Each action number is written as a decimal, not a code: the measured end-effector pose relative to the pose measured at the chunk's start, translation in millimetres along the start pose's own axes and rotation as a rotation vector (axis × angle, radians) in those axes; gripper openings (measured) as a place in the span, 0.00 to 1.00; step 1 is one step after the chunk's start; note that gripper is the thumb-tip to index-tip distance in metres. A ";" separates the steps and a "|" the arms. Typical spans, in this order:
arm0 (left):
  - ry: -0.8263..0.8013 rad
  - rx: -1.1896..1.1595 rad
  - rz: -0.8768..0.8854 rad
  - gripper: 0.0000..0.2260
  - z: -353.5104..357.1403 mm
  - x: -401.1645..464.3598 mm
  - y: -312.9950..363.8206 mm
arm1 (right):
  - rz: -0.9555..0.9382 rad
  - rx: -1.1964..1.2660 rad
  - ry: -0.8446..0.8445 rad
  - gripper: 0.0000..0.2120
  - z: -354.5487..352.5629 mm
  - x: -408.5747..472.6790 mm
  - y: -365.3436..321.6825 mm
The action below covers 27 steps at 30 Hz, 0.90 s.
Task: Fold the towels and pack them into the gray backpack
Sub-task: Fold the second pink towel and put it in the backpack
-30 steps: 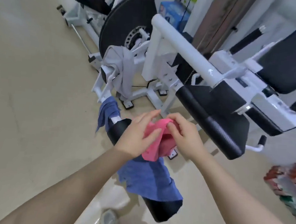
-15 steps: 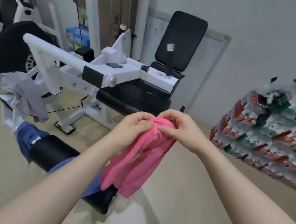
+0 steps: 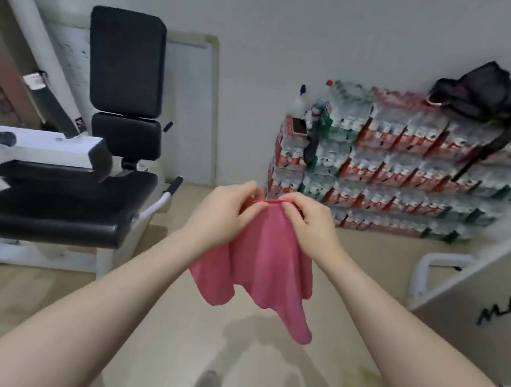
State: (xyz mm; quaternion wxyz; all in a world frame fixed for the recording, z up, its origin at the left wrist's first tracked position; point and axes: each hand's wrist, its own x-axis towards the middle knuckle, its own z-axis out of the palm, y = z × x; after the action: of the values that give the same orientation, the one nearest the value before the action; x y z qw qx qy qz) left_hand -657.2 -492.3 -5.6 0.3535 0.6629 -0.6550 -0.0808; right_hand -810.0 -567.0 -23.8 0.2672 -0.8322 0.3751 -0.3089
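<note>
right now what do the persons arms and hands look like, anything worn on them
Both forearms are bare from the bottom edge of the picture up to the wrists: no sleeves show. The left hand and the right hand wear no gloves. No watch, bracelet or band shows at either wrist, and no ring can be made out on the fingers in view. The picture is a little soft, so small details could be missed.

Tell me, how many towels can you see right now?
1. The pink towel hangs in the air in the middle, pinched at its top edge by the left hand and the right hand. Other towels may be outside this view.
</note>
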 end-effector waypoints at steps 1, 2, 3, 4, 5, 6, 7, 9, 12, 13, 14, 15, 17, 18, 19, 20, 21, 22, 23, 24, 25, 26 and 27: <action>0.007 0.001 0.038 0.09 12.8 22.1 6.9 | 0.035 -0.001 0.045 0.10 -10.6 9.7 13.6; 0.007 -0.012 0.063 0.10 27.0 45.5 12.5 | 0.066 -0.003 0.086 0.11 -21.3 20.8 28.1; 0.008 -0.059 0.059 0.09 40.4 68.8 19.8 | 0.094 -0.009 0.121 0.11 -32.6 32.8 43.1; 0.001 -0.149 0.022 0.07 55.1 92.9 24.5 | 0.121 -0.021 0.148 0.12 -44.1 45.4 58.7; -0.022 -0.273 -0.038 0.07 69.5 116.7 29.2 | 0.145 -0.039 0.166 0.12 -55.9 58.3 74.9; -0.058 -0.423 -0.104 0.09 84.1 140.5 33.6 | 0.163 -0.060 0.178 0.13 -67.8 71.8 91.5; -0.101 -0.572 -0.167 0.11 98.3 164.2 36.7 | 0.175 -0.090 0.188 0.13 -79.4 86.1 109.3; -0.183 -0.740 -0.237 0.12 126.9 212.4 37.9 | 0.200 -0.175 0.223 0.15 -102.1 118.1 146.0; -0.277 -0.912 -0.293 0.12 160.2 289.9 39.6 | 0.252 -0.232 0.291 0.15 -135.0 171.7 198.4; -0.294 -0.973 -0.324 0.12 169.6 318.5 38.6 | 0.278 -0.223 0.312 0.15 -145.2 190.5 214.6; -0.306 -1.021 -0.372 0.11 178.5 345.4 36.7 | 0.311 -0.219 0.316 0.15 -153.9 207.1 229.7; -0.319 -1.062 -0.419 0.09 186.3 370.7 35.2 | 0.341 -0.220 0.302 0.14 -162.1 222.5 245.7; -0.355 -1.122 -0.470 0.07 206.2 421.1 31.1 | 0.384 -0.240 0.254 0.12 -180.0 252.9 280.1; -0.370 -1.137 -0.491 0.07 217.0 442.8 29.6 | 0.397 -0.268 0.229 0.10 -188.7 266.1 295.7; -0.382 -1.149 -0.508 0.07 228.2 462.8 28.5 | 0.404 -0.301 0.211 0.09 -197.4 278.9 312.0; -0.392 -1.157 -0.517 0.08 239.8 481.5 27.9 | 0.411 -0.328 0.200 0.08 -205.9 291.6 329.2; -0.401 -1.165 -0.523 0.08 251.0 498.3 27.1 | 0.427 -0.345 0.197 0.08 -214.4 303.6 346.1; -0.409 -1.177 -0.530 0.08 261.8 513.7 26.4 | 0.452 -0.352 0.198 0.08 -222.5 314.9 363.7; -0.407 -1.190 -0.544 0.08 272.5 529.3 24.1 | 0.481 -0.359 0.202 0.08 -230.4 325.8 382.6; -0.387 -1.200 -0.564 0.08 283.0 545.8 21.2 | 0.508 -0.365 0.205 0.09 -238.1 337.6 402.7; -0.349 -1.201 -0.595 0.09 293.2 563.2 16.8 | 0.532 -0.373 0.202 0.09 -245.8 349.2 422.9; -0.297 -1.202 -0.635 0.09 303.3 580.8 11.5 | 0.550 -0.376 0.197 0.09 -253.1 361.3 443.3; -0.237 -1.206 -0.673 0.09 313.5 599.3 6.0 | 0.564 -0.375 0.196 0.09 -261.2 374.1 464.6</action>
State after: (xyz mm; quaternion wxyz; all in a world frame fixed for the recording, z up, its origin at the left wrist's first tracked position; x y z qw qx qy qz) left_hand -763.7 -1160.1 -19.9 0.5416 0.5045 -0.2893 -0.6070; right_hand -1012.6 -1185.4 -46.6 0.1472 -0.6967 0.6643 -0.2271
